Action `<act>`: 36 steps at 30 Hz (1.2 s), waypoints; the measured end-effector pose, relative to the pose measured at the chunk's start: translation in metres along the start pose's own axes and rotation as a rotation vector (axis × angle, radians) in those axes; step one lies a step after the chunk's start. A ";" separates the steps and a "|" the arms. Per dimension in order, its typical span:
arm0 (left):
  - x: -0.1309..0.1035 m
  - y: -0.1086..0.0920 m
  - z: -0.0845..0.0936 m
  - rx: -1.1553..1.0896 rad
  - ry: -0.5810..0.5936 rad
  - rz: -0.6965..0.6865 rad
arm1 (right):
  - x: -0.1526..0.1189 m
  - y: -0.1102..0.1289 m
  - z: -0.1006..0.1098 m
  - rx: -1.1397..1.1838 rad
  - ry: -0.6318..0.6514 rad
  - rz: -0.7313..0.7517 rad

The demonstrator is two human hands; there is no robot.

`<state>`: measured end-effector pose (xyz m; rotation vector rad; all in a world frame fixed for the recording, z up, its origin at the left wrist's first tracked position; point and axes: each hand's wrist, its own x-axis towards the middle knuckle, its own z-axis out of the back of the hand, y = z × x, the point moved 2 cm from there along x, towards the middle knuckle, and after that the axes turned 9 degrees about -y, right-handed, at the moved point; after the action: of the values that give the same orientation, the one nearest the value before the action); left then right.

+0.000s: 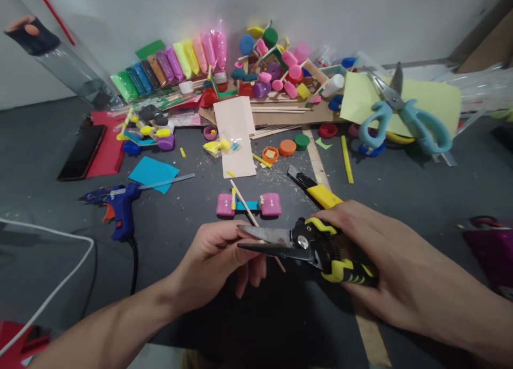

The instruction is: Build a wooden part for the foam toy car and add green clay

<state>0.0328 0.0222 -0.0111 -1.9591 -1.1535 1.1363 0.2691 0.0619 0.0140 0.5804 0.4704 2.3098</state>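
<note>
The left hand [228,256] is closed narrowly, thumb against fingers, on a thin, round, pale wooden stick [245,204]; the right hand [360,240] is wrapped around the black-and-yellow handles of metal snips [302,242], whose dark blades stand slightly parted and point toward nine o'clock; the stick slants from about eleven o'clock down to five, crossing the blades near the left hand's fingertips; taking those blades as the centre of the dial, a small blue strip with shiny pink cylinders [271,204] at both ends rests on the dark grey desk [180,214] at twelve o'clock, partly behind the stick; at two o'clock, just past the right hand, lies a yellow-and-black plastic utility knife [324,194], and farther that way a slim yellow stick [347,160] and light-blue-handled metal scissors [425,125]; at nine o'clock sits a dark blue plastic glue gun [123,206], with a bright blue paper square [150,172] at ten; a pale rectangular card [236,158] lies between eleven and twelve; round orange [287,147] and green plastic caps [301,141] sit between twelve and one; a row of coloured clay packets [172,64] leans at eleven, near the wall
</note>
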 end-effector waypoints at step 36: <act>0.000 0.006 0.000 -0.087 0.136 -0.141 | 0.001 0.010 0.002 -0.022 -0.034 0.019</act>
<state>0.0355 0.0196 -0.0163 -1.9523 -1.2647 0.8802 0.2639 0.0563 0.0208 0.6147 0.4250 2.3161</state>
